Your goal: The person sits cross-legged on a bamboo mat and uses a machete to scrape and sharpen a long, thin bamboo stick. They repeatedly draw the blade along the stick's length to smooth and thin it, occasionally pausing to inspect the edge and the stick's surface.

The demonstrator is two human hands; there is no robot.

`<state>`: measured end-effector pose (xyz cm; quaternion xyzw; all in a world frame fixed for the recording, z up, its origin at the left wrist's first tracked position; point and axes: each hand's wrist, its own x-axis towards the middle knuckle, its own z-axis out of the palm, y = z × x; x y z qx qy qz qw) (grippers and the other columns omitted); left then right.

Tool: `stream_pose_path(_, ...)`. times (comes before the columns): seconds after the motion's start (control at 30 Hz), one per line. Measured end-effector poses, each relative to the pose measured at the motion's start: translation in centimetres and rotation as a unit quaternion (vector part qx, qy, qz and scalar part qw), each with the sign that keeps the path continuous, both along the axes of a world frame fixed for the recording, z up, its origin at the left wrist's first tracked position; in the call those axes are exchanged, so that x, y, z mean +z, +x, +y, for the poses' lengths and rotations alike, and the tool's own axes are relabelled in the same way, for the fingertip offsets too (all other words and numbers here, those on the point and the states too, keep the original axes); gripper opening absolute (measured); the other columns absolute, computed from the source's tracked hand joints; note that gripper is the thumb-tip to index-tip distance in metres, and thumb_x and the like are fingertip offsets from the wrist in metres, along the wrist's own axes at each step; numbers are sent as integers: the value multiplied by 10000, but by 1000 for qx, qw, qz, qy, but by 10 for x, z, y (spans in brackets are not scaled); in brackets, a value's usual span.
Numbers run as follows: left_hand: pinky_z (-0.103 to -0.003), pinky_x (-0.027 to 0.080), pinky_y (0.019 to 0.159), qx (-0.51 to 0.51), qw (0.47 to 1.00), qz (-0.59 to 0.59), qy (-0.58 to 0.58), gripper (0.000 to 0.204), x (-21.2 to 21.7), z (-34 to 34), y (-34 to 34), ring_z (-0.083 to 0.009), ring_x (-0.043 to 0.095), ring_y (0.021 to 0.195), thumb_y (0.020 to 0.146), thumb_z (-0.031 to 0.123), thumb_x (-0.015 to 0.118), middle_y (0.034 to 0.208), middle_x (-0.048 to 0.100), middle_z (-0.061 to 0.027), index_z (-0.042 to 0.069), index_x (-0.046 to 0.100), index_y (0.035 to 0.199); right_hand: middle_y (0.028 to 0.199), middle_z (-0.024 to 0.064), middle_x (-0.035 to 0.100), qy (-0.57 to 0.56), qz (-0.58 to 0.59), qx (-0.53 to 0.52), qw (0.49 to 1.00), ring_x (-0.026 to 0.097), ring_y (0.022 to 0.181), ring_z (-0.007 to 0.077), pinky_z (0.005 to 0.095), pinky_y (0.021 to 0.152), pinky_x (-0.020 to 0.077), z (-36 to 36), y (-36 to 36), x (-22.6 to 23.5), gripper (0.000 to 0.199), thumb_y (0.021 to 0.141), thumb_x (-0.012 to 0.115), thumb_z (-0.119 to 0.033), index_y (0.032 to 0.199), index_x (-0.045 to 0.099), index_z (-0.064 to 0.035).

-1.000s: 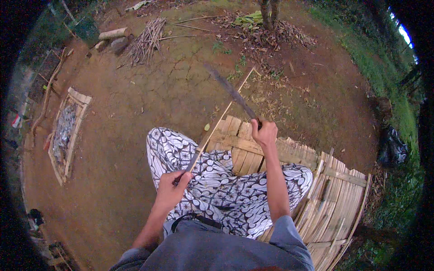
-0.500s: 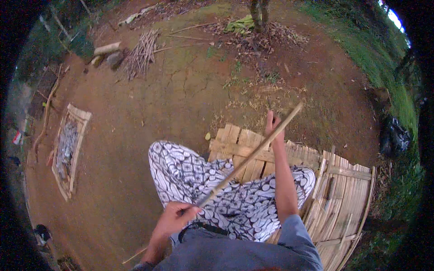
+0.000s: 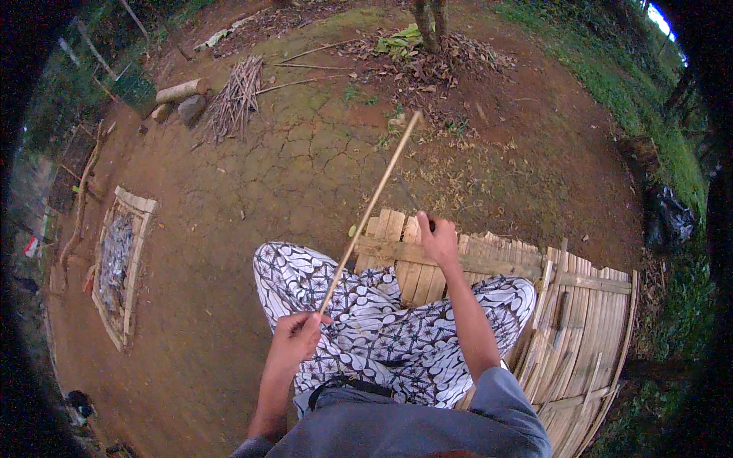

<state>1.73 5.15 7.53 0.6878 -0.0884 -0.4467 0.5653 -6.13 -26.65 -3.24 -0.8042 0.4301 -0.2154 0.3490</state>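
Observation:
A long, slender bamboo stick (image 3: 376,200) slants up and away from my lap. Its lower end is pinched in my closed left hand (image 3: 296,336), above the patterned white-and-dark cloth (image 3: 366,336) over my crossed legs. To the right of the stick and apart from it, my right hand (image 3: 440,243) is closed around a dark-handled knife (image 3: 432,226). The knife's blade is thin and hard to make out against the ground. Both hands are over or just past my legs.
I sit on a split-bamboo platform (image 3: 588,305) reaching right. Pale shavings (image 3: 489,172) litter the ground ahead. Further off are a tree trunk (image 3: 431,23) with dry leaves, a stick pile (image 3: 235,99), and a framed ash bed (image 3: 114,259) at left. A black plastic bag (image 3: 668,217) lies right.
The stick has swung left and stands steeper, its far end now further from me. My left hand has risen slightly; my right hand has drawn back nearer and to the left, off the stick.

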Motion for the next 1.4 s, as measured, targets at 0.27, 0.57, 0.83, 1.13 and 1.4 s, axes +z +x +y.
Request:
stream_pose_path(0.27, -193, 192, 352, 22, 999, 24, -1, 272, 3, -5, 8, -12, 286, 401, 941, 201, 481, 535, 376, 63, -46, 595, 926, 491, 81, 475, 134, -151, -93, 975, 473, 487, 168, 333, 501, 380, -22, -9, -29, 590, 928, 382, -443, 581, 516, 14)
stream_pose_path(0.57, -184, 200, 361, -12, 1000, -22, 13, 264, -4, -17, 9, -5, 292, 416, 921, 220, 524, 532, 369, 78, -30, 607, 923, 503, 103, 485, -163, -188, 189, 950, 509, 462, 239, 357, 477, 390, 15, -18, 9, 400, 778, 573, -420, 669, 557, -35)
stream_pose_path(0.83, -229, 265, 431, -52, 970, -193, 137, 205, 7, -4, 3, -13, 353, 499, 880, 154, 549, 525, 422, 68, -1, 678, 842, 613, 133, 595, -276, -33, 300, 913, 588, 549, 319, 432, 549, 478, 11, -13, 3, 547, 733, 529, -599, 741, 645, -65)
stream_pose_path(1.13, -220, 256, 420, 33, 953, -252, 164, 227, 41, 40, 7, -22, 345, 467, 890, 180, 534, 532, 402, 76, -3, 665, 862, 490, 89, 481, 210, -234, -212, 925, 462, 412, 191, 339, 421, 392, -82, -25, -40, 646, 856, 430, -606, 611, 495, -12)
stream_pose_path(1.4, -201, 212, 371, 19, 989, -113, 91, 250, 5, 23, 19, -14, 309, 414, 913, 198, 528, 512, 365, 70, -33, 623, 913, 452, -19, 375, 323, -347, -140, 869, 354, 341, 105, 260, 351, 282, -46, -37, -2, 530, 868, 472, -557, 646, 443, -77)
